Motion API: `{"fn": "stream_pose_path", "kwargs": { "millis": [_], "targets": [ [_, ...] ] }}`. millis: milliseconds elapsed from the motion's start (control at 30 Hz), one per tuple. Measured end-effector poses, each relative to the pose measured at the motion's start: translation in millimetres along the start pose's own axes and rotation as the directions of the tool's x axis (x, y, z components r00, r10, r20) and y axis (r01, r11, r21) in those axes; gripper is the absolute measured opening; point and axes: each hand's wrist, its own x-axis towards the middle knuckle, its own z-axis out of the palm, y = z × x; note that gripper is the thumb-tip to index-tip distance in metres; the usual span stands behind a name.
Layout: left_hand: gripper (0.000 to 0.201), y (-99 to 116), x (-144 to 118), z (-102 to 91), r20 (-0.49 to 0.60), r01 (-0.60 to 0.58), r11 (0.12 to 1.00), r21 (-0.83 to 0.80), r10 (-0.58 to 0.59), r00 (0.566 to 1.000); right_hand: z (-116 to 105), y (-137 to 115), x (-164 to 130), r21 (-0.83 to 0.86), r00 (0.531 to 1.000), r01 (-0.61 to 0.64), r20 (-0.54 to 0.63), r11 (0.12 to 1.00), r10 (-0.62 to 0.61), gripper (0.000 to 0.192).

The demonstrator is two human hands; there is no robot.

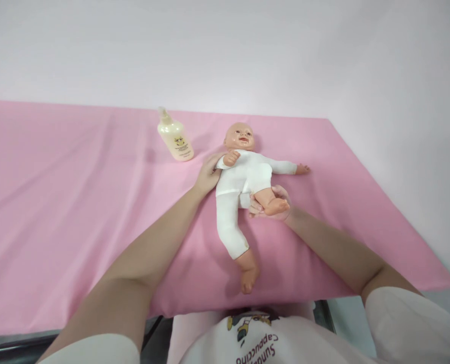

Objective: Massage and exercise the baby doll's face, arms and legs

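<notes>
A baby doll [234,174] with a white cloth body lies face up, its head toward the far edge. My left hand [209,174] is pressed to the doll's flank below its bent arm, holding it, with some fingertips hidden behind the doll. My right hand [281,199] is closed around the raised, bent lower leg [265,197], its fingers passing beneath it. The doll's other leg [230,227] stretches toward me and rests on the cloth. One doll arm [285,167] extends out to the right.
A pale yellow pump bottle [176,141] stands left of the doll's head, near the far edge. A pink cloth [77,202] with soft folds covers the table. Behind it is a plain white wall [210,50]. The table's near edge is close to my body.
</notes>
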Motion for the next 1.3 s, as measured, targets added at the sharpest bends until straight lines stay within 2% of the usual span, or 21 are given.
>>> {"fn": "stream_pose_path", "kwargs": {
  "millis": [167, 300, 400, 500, 600, 767, 967, 1167, 1233, 1300],
  "targets": [
    [0.045, -13, -1, 3.8, -0.067, 0.136, 0.989, -0.064, -0.140, 0.988, -7, 4, -2, 0.031, 0.998, -0.029, 0.053, 0.999, 0.028, 0.052],
    [0.050, -26, -1, 5.5, -0.121, 0.173, 0.981, -0.092, -0.183, 0.976, -9, 4, -4, 0.006, 0.994, -0.081, 0.079, 0.997, 0.081, 0.049],
    [0.050, -29, -1, 7.1, -0.131, 0.180, 0.975, -0.131, -0.197, 0.972, -2, 4, -4, -0.082, 0.973, -0.182, 0.129, 0.980, 0.191, 0.050],
    [0.051, -29, -1, 7.8, -0.127, 0.180, 0.975, -0.133, -0.197, 0.972, 9, 3, -5, -0.213, 0.920, -0.319, 0.164, 0.924, 0.356, 0.035],
    [0.052, -29, -2, 7.7, -0.130, 0.178, 0.976, -0.127, -0.195, 0.972, 14, 3, -5, -0.252, 0.902, -0.353, 0.166, 0.901, 0.400, 0.027],
    [0.054, -31, -2, 7.9, -0.136, 0.183, 0.969, -0.164, -0.206, 0.969, 12, 3, -4, -0.193, 0.892, -0.377, 0.188, 0.906, 0.411, 0.035],
    [0.050, -33, -2, 8.4, -0.144, 0.188, 0.967, -0.169, -0.213, 0.966, 12, 4, -5, -0.166, 0.898, -0.387, 0.154, 0.907, 0.412, 0.041],
    [0.042, -27, -2, 6.3, -0.119, 0.132, 0.985, -0.111, -0.145, 0.982, 5, 3, -6, -0.100, 0.959, -0.215, 0.165, 0.972, 0.229, 0.055],
    [0.040, -23, -2, 5.0, -0.095, 0.086, 0.994, -0.068, -0.092, 0.991, 2, 2, -6, -0.073, 0.976, -0.176, 0.120, 0.982, 0.184, 0.058],
    [0.037, -20, -1, 3.8, -0.069, 0.019, 1.000, -0.019, -0.021, 0.997, 1, 1, -6, -0.073, 0.985, -0.163, 0.041, 0.984, 0.166, 0.051]
  ]
}}
